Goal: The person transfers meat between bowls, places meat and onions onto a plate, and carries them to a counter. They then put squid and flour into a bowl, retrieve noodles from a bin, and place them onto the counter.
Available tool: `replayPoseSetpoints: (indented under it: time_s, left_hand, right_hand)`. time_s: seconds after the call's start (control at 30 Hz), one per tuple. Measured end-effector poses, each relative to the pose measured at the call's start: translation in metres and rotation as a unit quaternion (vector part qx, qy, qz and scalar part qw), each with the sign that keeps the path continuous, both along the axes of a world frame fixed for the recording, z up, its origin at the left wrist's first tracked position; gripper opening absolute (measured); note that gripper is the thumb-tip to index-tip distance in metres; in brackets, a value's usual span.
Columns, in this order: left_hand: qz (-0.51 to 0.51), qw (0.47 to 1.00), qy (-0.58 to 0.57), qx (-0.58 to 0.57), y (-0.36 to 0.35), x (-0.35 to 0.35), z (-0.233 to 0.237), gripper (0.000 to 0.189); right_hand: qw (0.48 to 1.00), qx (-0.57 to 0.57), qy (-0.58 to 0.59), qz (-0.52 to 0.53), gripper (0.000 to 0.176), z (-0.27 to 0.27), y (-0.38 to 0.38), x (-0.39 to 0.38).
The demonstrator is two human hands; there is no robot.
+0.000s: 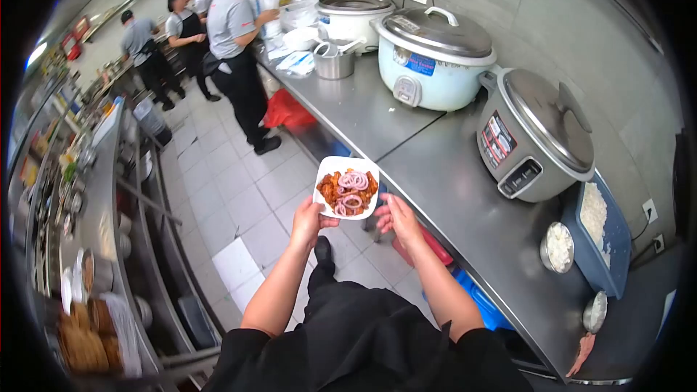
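Observation:
A white square dish (319, 204) of reddish-brown sauced pieces, topped with sliced onion rings (353, 181), is held out in front of my body over the floor. My left hand (310, 219) grips its near left corner, the thumb over the rim and the fingers underneath. At the dish's right side, my right hand (398, 219) is open, its fingers apart and the tips right by the rim.
Along the right runs a steel counter (425, 174) with a pale rice cooker (435, 65), a grey rice cooker (534, 134), a blue tub of rice (617, 247) and a filled metal bowl (544, 254). Several co-workers (232, 36) stand ahead. Shelving (131, 247) lines the left.

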State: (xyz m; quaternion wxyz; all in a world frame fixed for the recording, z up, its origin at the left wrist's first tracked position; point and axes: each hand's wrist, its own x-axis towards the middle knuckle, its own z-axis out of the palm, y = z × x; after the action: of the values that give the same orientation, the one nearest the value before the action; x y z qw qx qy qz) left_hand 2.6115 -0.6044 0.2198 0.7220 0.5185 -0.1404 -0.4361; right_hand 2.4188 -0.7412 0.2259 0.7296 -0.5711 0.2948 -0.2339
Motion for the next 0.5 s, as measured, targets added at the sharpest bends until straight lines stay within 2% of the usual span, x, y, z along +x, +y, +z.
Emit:
replayPoseSetpoints:
  time_s: [0.1, 0.27, 0.33, 0.43, 0.5]
  left_hand:
    - [-0.02, 1.0, -0.003, 0.002, -0.083, 0.068, 0.003, 0.04]
    - [-0.072, 0.997, -0.028, 0.029, -0.211, 0.18, -0.017, 0.031]
    - [-0.058, 0.997, -0.01, 0.041, -0.243, 0.204, -0.009, 0.03]
    - [-0.1, 0.994, 0.026, 0.034, -0.274, 0.244, -0.031, 0.029]
    - [-0.109, 0.993, 0.022, 0.042, -0.278, 0.245, -0.022, 0.027]
  right_hand:
    - [0.999, 0.001, 0.019, -0.031, 0.038, -0.026, -0.022, 0.032]
    - [0.991, 0.004, 0.109, -0.078, 0.036, -0.054, -0.022, 0.065]
    - [0.979, 0.003, 0.17, -0.113, 0.036, -0.041, -0.026, 0.077]
    - [0.96, 0.008, 0.176, -0.217, 0.036, -0.055, -0.023, 0.076]
    - [0.94, 0.048, 0.162, -0.297, 0.035, -0.058, -0.01, 0.074]
